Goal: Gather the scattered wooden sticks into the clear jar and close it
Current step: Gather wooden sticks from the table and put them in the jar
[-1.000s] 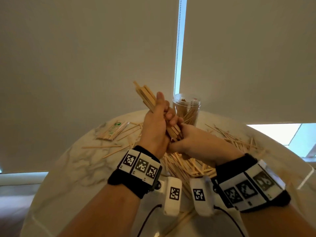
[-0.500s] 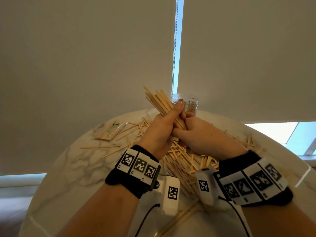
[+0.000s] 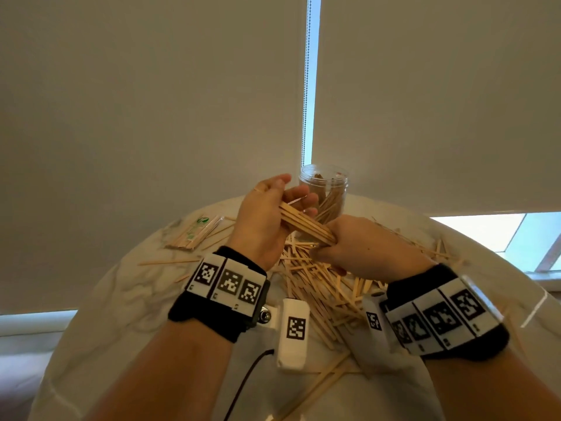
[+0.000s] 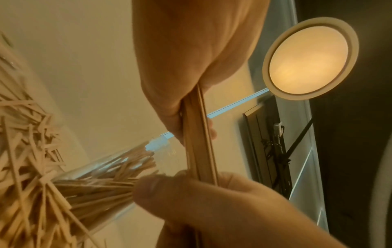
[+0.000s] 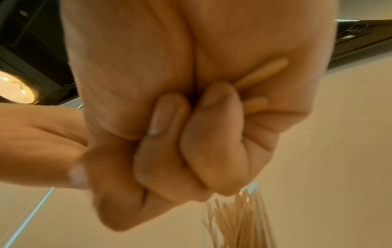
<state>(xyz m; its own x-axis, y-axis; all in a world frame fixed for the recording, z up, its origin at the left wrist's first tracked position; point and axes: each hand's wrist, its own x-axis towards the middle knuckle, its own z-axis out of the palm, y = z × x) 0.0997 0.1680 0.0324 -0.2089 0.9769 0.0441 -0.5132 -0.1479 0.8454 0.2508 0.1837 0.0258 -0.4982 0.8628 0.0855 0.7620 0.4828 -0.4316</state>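
Your clear plastic jar [image 3: 324,192] stands upright and lidless at the far edge of the round white marble table [image 3: 100,302], just beyond your hands. It holds thin wooden sticks leaning at angles, reaching roughly to its neck — the wrist views show them fanned against the wall [image 4: 110,169] [image 5: 237,223].

In front of the jar you hold a bundle of flat pale wooden sticks [image 3: 306,222] between both hands, slanting from upper left down to lower right. Your right hand [image 3: 364,244] is a closed fist round its lower end; two rounded stick tips poke out past the curled fingers [image 5: 165,117]. Your left hand [image 3: 267,217] grips the upper end, thumb [image 3: 273,180] raised, fingers wrapped behind.

Below your hands a loose heap of wooden sticks [image 3: 321,287] covers the middle of the table, with strays spreading right and a few near you. To the far left lies a clear wrapped packet of sticks with green print [image 3: 194,232] — apart from the heap. Behind the table hang pale roller blinds [image 3: 151,101].
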